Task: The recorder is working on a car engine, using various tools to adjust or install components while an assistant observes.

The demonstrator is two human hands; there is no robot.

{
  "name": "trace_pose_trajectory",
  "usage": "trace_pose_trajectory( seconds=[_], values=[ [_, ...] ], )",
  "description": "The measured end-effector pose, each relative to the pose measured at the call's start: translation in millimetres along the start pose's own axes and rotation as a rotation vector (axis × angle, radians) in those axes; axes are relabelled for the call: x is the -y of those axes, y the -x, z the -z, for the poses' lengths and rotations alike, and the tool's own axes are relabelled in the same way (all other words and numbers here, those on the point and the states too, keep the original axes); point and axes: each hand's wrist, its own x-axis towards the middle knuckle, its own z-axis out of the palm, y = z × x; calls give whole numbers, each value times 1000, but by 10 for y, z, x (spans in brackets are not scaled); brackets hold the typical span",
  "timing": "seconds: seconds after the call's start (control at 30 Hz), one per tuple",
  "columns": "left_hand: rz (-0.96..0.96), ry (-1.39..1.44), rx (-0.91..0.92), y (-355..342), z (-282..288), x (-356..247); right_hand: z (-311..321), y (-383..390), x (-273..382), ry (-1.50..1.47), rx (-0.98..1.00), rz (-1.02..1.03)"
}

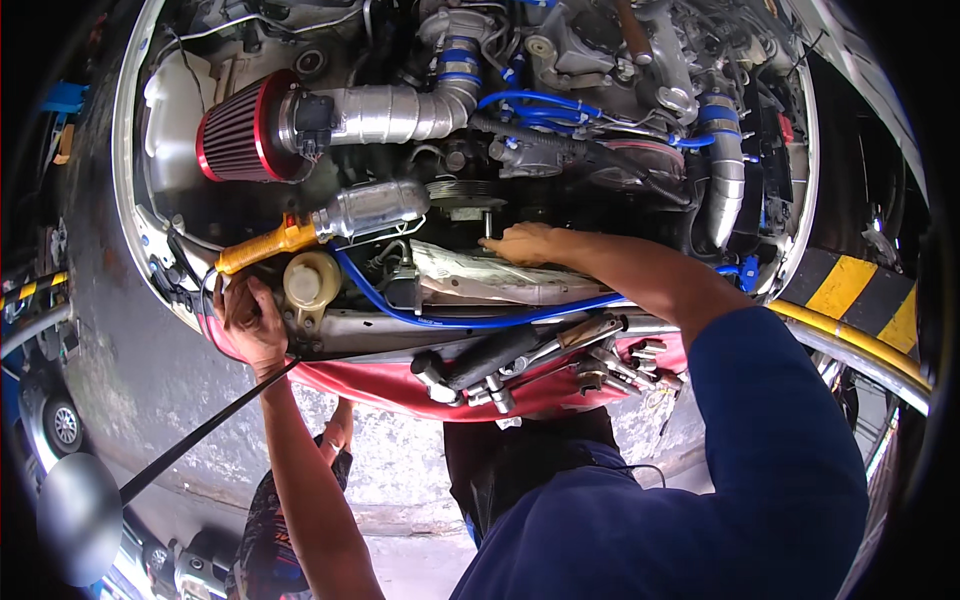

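Note:
My right hand [525, 244] reaches over the front of the engine bay, its fingers closed around the lower end of a short silver metal rod [487, 224]. The rod stands just below a pulley [463, 200]; the tool's full shape is hidden. My left hand [252, 318] is at the front left corner of the bay with its fingers curled. It is right beside the end of the yellow handle of a work lamp [268, 246]. What those fingers hold, if anything, is hidden. The lamp's metal head points toward the pulley.
A red cloth [400, 388] covers the front edge, with several sockets [620, 368] and a ratchet [567, 340] on it. A blue hose [450, 321] crosses in front. A cone air filter [245, 130] sits far left. Another person's hand [341, 425] shows below, near a dark rod [205, 437].

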Motion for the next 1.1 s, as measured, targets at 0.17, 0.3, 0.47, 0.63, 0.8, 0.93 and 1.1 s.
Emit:
trace_pose_trajectory(
  seconds=[0.17,0.3,0.47,0.63,0.8,0.93,1.1],
  values=[
    [-1,31,12,-54,-48,-27,4,68,-14,213,-27,72],
    [20,39,9,-2,-36,6,-94,-58,-66,151,-14,12],
    [48,43,46,-24,-12,-23,21,-115,241,-135,-236,425],
    [28,29,39,-30,-54,-16,-28,-514,380,-40,-294,357],
    [45,30,63,-32,-35,-23,-94,-647,478,21,-273,226],
    [29,34,53,-41,-48,-30,-84,-803,540,192,-252,240],
    [20,19,71,-6,-25,15,-160,-746,302,98,-179,273]
  ],
)
